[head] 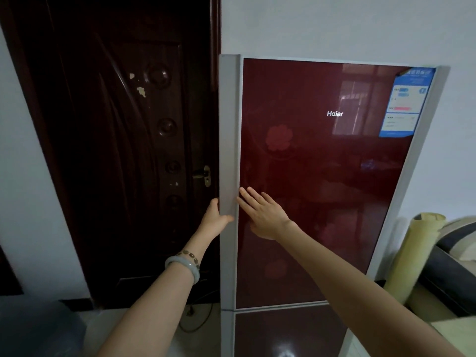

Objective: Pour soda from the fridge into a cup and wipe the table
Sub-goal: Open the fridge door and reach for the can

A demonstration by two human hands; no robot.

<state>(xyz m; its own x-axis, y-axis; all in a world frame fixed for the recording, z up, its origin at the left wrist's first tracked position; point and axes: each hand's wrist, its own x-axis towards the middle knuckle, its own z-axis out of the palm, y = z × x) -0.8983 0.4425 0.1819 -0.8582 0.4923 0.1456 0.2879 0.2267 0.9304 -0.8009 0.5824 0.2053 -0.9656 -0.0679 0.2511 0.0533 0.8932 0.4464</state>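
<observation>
Your left hand wraps the grey matte strip along the left edge of the fridge, fingers curled behind it, thumb on its face. Your right hand lies flat with fingers spread on the glossy dark-red glass door, just beside that edge. A smooth pale bangle rings your left wrist. The fridge is shut; no soda shows.

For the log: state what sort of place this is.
Probably a room in a home: a red Haier fridge stands against a white wall beside a dark wooden door, with a grey sofa at the right edge.
</observation>
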